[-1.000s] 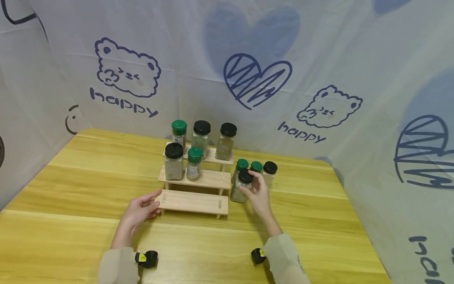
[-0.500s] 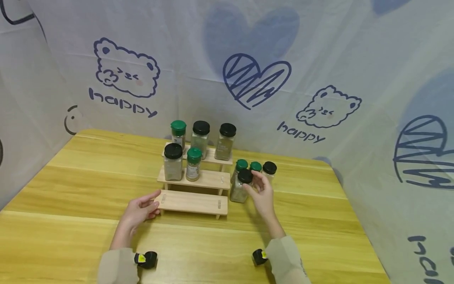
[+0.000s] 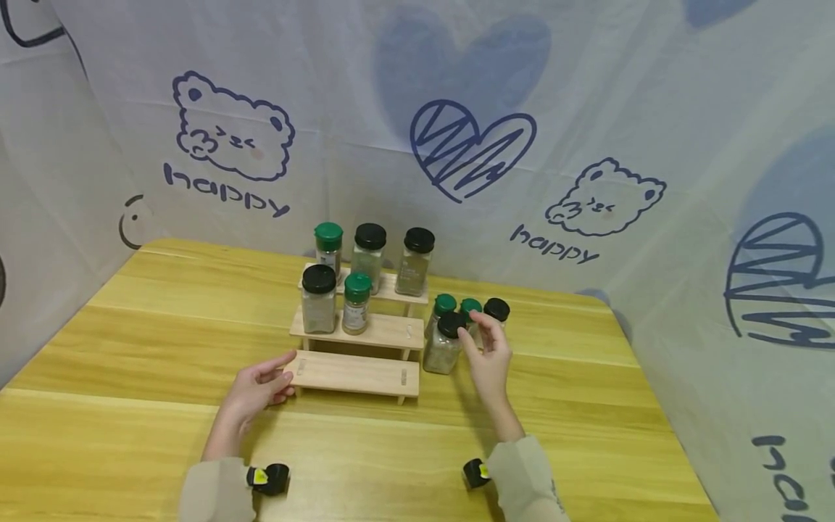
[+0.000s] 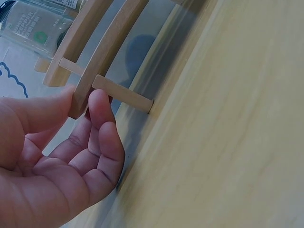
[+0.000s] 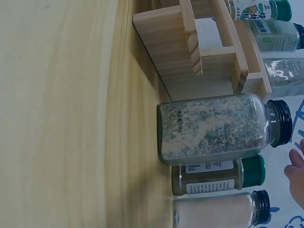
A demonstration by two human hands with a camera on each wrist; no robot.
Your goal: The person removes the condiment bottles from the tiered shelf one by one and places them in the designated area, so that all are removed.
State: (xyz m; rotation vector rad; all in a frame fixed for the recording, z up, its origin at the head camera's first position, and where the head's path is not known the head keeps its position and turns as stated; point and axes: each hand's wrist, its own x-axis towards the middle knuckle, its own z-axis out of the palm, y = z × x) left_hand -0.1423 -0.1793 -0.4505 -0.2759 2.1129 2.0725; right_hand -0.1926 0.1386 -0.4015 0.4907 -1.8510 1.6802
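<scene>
My left hand (image 3: pixel 254 388) pinches the left end of the lowest step of a three-step wooden spice rack (image 3: pixel 355 373). Thumb and fingertips meet around that edge in the left wrist view. Right of the rack, a square spice jar (image 3: pixel 440 355) with a black cap stands upright on the table, its speckled contents visible in the right wrist view. My right hand (image 3: pixel 489 362) is just to the right of this jar, fingers loosely bent and nothing between them. In the right wrist view its fingertips (image 5: pixel 295 161) are apart from the black cap.
Behind that jar stand two green-capped jars (image 3: pixel 446 304) and another black-capped jar (image 3: pixel 497 310). Three jars stand on the rack's top step, and a black-capped jar (image 3: pixel 319 301) and a green-capped jar (image 3: pixel 356 304) on its middle step. A printed cloth (image 3: pixel 326 167) hangs behind the table.
My right hand has drawn away to the right from the jar's black cap. That jar has stayed in place, and my left hand keeps its hold on the rack.
</scene>
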